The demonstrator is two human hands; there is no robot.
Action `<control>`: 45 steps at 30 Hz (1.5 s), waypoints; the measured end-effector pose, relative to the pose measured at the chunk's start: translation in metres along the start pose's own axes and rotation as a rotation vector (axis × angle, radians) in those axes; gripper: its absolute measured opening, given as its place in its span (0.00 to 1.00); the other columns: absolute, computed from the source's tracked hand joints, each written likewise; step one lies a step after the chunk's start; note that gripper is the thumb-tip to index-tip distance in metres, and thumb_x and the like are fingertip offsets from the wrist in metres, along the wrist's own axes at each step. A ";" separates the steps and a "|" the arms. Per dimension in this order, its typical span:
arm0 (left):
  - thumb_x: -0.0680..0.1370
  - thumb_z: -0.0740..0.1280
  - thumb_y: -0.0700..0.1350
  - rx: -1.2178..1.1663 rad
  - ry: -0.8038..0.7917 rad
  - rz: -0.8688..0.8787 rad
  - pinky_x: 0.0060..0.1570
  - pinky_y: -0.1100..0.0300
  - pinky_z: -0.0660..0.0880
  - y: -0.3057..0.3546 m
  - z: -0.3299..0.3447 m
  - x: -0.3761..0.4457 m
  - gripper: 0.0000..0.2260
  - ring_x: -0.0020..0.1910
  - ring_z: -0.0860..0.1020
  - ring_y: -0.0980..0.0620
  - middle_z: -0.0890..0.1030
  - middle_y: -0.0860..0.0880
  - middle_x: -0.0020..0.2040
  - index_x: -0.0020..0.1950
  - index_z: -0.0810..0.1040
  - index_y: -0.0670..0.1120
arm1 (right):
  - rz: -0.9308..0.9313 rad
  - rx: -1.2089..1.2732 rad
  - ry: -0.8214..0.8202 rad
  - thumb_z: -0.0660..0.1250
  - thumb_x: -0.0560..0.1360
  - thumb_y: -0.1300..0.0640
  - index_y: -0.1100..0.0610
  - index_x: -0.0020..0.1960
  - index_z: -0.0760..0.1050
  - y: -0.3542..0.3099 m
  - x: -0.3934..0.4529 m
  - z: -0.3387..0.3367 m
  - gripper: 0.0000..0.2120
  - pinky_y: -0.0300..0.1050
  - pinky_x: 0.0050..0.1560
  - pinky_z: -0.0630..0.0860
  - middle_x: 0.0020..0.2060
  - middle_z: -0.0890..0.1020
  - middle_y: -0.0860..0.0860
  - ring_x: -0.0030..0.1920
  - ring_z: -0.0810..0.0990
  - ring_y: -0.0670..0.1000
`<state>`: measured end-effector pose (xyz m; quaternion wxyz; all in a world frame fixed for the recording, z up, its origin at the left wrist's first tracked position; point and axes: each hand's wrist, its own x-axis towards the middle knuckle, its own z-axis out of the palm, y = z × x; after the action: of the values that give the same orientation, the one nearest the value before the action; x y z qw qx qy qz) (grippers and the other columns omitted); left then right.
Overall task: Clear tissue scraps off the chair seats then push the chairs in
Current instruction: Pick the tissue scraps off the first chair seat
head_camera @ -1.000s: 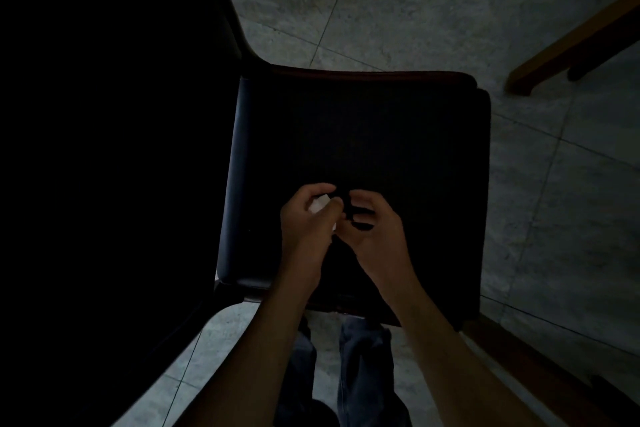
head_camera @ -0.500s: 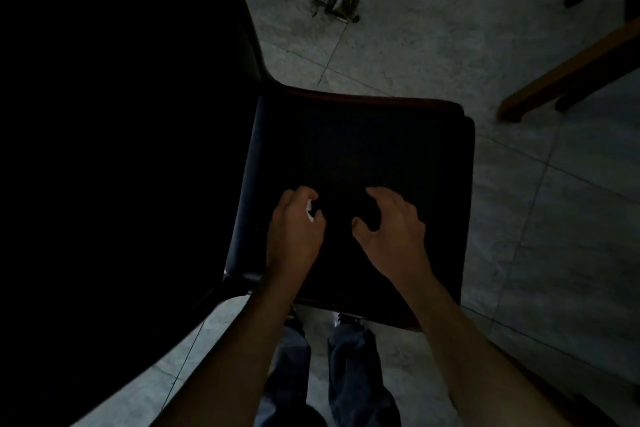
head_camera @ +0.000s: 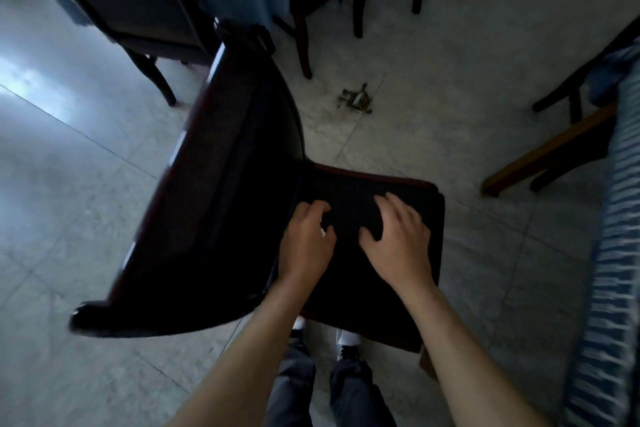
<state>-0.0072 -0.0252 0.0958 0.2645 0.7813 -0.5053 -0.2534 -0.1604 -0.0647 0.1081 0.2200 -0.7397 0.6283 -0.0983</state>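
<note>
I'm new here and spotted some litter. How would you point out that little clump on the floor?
Start at the dark chair under the two hands, then look past its seat to the pale tiled floor. The clump lies there on a tile seam. It is small, tangled and greenish-brown, the only loose bit among the chair legs.

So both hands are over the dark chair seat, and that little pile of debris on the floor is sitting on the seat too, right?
Not quite. Both the left hand and the right hand are over the dark chair seat, but the debris is not on it. The head view shows it lying on the tiled floor beyond the chair.
</note>
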 end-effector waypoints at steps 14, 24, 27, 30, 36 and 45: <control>0.74 0.69 0.44 0.188 0.187 0.218 0.38 0.60 0.66 0.110 -0.136 0.003 0.20 0.46 0.74 0.52 0.67 0.56 0.48 0.64 0.71 0.54 | -0.115 -0.085 0.135 0.67 0.73 0.44 0.53 0.72 0.69 -0.064 -0.013 -0.143 0.30 0.61 0.65 0.67 0.72 0.70 0.55 0.69 0.68 0.61; 0.73 0.69 0.43 0.156 0.162 0.361 0.37 0.55 0.74 0.066 -0.213 0.042 0.21 0.48 0.76 0.50 0.72 0.53 0.51 0.64 0.70 0.54 | -0.086 -0.105 0.182 0.67 0.71 0.44 0.53 0.67 0.69 -0.156 0.000 -0.128 0.27 0.58 0.55 0.72 0.64 0.71 0.53 0.61 0.71 0.61; 0.74 0.69 0.44 0.143 0.145 0.405 0.40 0.54 0.78 0.030 -0.248 0.065 0.21 0.49 0.76 0.49 0.72 0.52 0.52 0.64 0.69 0.54 | -0.035 -0.095 0.193 0.65 0.71 0.43 0.53 0.69 0.69 -0.205 0.003 -0.106 0.29 0.59 0.56 0.71 0.65 0.71 0.53 0.63 0.70 0.61; 0.75 0.69 0.45 0.150 0.110 0.465 0.35 0.67 0.71 -0.003 -0.285 0.082 0.19 0.45 0.74 0.55 0.69 0.57 0.49 0.64 0.70 0.55 | 0.017 -0.084 0.211 0.64 0.74 0.42 0.53 0.70 0.68 -0.254 0.000 -0.084 0.29 0.58 0.58 0.71 0.67 0.71 0.53 0.64 0.70 0.59; 0.74 0.72 0.42 0.149 0.059 0.527 0.38 0.70 0.65 -0.051 -0.347 0.106 0.23 0.46 0.72 0.58 0.73 0.52 0.55 0.67 0.69 0.53 | 0.083 -0.094 0.229 0.64 0.75 0.42 0.52 0.72 0.66 -0.337 0.002 -0.060 0.28 0.58 0.62 0.71 0.68 0.69 0.52 0.65 0.69 0.59; 0.74 0.71 0.40 0.163 -0.005 0.574 0.40 0.64 0.69 -0.076 -0.390 0.157 0.25 0.48 0.75 0.53 0.74 0.49 0.56 0.69 0.69 0.51 | 0.137 -0.091 0.231 0.65 0.73 0.44 0.52 0.70 0.67 -0.391 0.042 -0.041 0.28 0.60 0.62 0.70 0.67 0.68 0.51 0.64 0.69 0.58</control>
<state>0.3586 -0.0826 0.3099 0.2606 0.6245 -0.7248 -0.1289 0.1766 -0.0697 0.3141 0.1189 -0.6879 0.7024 -0.1391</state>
